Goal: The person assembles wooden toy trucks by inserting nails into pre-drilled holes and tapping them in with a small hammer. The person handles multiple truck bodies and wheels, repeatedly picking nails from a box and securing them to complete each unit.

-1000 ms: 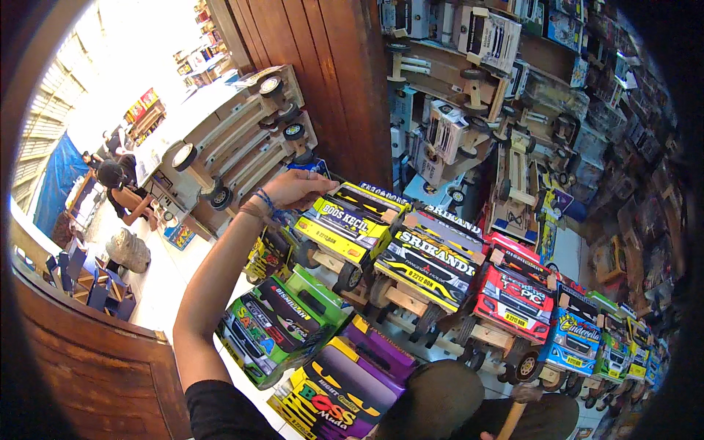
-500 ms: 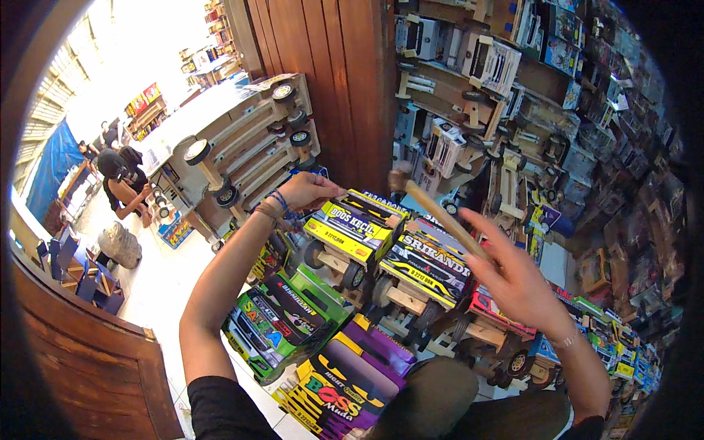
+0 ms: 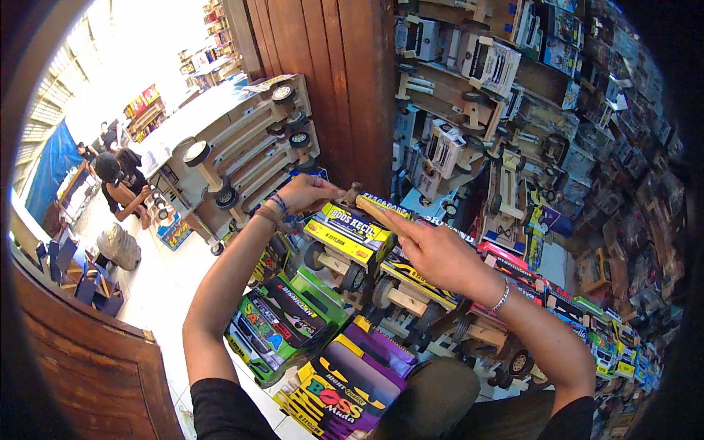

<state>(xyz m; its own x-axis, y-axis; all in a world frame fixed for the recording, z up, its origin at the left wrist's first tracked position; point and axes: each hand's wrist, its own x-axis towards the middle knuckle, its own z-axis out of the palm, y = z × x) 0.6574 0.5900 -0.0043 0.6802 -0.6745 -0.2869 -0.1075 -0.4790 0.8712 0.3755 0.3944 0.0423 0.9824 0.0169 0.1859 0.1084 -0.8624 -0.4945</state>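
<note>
My left hand (image 3: 302, 192) reaches forward and grips the front top edge of a yellow toy truck (image 3: 350, 233) that stands in a row of painted wooden trucks. My right hand (image 3: 440, 253) holds a thin wooden stick (image 3: 372, 211), which lies slanted across the yellow truck's roof. The stick's far end is right by my left fingertips. A black and yellow truck (image 3: 411, 282) sits under my right wrist. My right wrist wears a bracelet, and my left wrist has blue bands.
A green toy truck (image 3: 286, 323) and a purple and yellow one (image 3: 352, 381) stand nearest me. A large unpainted wooden truck (image 3: 242, 147) leans by the brown door (image 3: 345, 81). Shelves (image 3: 506, 110) hold several more toys. A person (image 3: 121, 183) crouches on the pale floor at the left.
My right hand came into view with the stick, then lowered it leftward onto the yellow truck's roof. My left hand stayed on the truck's front.
</note>
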